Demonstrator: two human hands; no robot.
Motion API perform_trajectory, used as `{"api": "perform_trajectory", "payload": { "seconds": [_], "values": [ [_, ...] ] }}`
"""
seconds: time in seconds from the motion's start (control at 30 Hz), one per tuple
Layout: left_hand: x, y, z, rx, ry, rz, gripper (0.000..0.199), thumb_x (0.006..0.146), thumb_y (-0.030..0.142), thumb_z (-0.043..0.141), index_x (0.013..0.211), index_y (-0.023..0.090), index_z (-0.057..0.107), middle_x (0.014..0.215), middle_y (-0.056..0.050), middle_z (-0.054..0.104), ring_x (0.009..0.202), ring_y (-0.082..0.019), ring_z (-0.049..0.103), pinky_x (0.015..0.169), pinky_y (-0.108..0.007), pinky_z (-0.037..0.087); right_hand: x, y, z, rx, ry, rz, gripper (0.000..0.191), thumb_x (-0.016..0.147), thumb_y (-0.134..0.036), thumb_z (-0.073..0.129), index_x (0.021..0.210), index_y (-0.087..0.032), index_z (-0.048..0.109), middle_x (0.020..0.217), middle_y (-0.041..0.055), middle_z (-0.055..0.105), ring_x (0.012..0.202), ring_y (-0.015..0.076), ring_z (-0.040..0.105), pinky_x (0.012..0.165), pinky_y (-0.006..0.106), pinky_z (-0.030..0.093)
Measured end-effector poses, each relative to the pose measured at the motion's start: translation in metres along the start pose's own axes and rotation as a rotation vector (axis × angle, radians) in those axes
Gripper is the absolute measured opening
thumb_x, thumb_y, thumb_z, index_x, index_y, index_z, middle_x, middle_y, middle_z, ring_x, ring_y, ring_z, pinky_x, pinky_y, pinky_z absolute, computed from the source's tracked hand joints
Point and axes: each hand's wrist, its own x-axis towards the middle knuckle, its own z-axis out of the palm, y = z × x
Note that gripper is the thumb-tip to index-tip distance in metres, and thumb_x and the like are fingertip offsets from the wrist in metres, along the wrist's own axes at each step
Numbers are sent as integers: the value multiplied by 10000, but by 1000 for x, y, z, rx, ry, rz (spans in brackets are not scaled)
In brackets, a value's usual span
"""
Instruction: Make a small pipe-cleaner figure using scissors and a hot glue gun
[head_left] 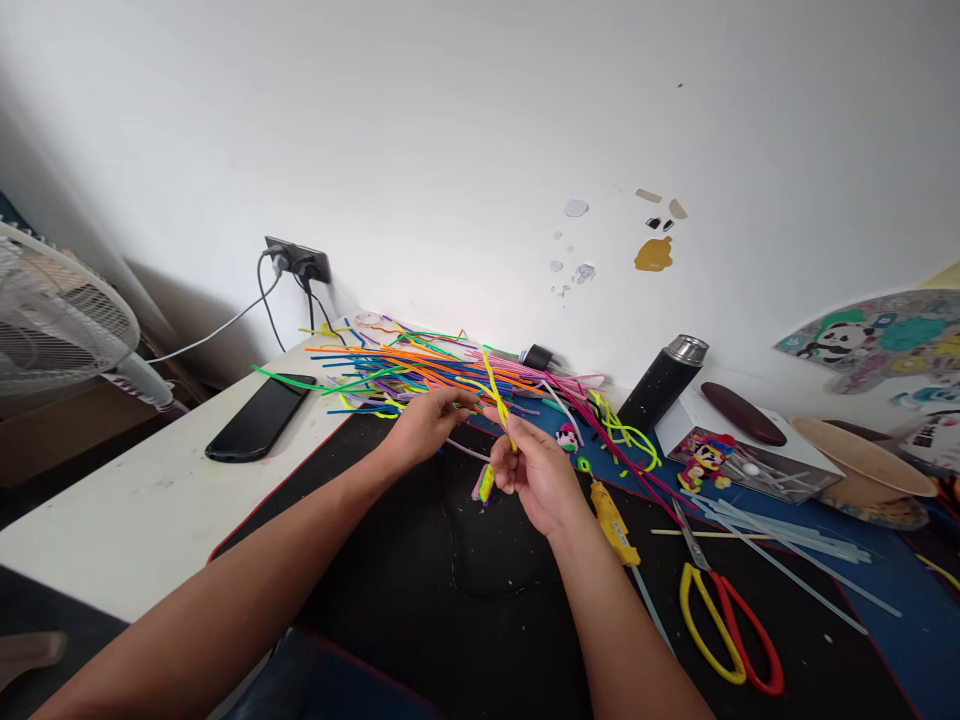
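A yellow pipe cleaner (501,400) is pinched between the thumb and fingers of my right hand (538,478). Its strands cross and stick up above the fingertips. Just left of it, my left hand (429,428) has its fingertips pressed together; whether they grip a strand cannot be made out. Under my right hand, a small bundle of pink and yellow pipe cleaner pieces (484,484) lies on the black mat (390,560). Behind both hands spreads a pile of colourful pipe cleaners (382,365).
To the right lie a yellow glue gun (613,525), scissors (712,600) and clear glue sticks (795,545). A black flask (660,385), a white box (757,450) and small panda figures stand behind them. A phone (261,418) and a fan (67,310) are at left.
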Motion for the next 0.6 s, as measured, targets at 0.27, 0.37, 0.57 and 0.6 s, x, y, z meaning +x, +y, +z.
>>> {"api": "perform_trajectory", "payload": {
  "seconds": [0.27,0.37,0.57,0.6],
  "values": [
    [-2,7,2,-171,-42,47,286,894,461,674,904,183,740,773,-15,697,662,-158,562,617,-260,432,1,2,-1,3,-7,3,545,814,-593,794,1140,-158,759,605,-14,665,401,91,528,360,189,334],
    [-4,8,1,-165,-48,88,270,911,443,662,888,179,717,853,-41,725,759,-183,615,688,-273,459,0,2,0,-43,-9,-12,533,841,-583,765,1163,-157,756,616,-7,671,410,95,544,369,191,347],
    [-7,16,-4,102,-96,159,246,948,381,597,893,186,736,796,-19,681,677,-158,545,628,-266,376,2,5,0,-227,3,-41,551,887,-595,686,1187,-136,745,628,17,696,432,123,616,387,191,373],
    [-7,17,-5,105,-105,158,245,945,377,595,885,184,735,778,-14,669,669,-156,536,623,-266,368,2,6,0,-237,3,-42,556,888,-594,683,1191,-132,741,629,18,698,432,124,620,387,190,375]
  ]
}}
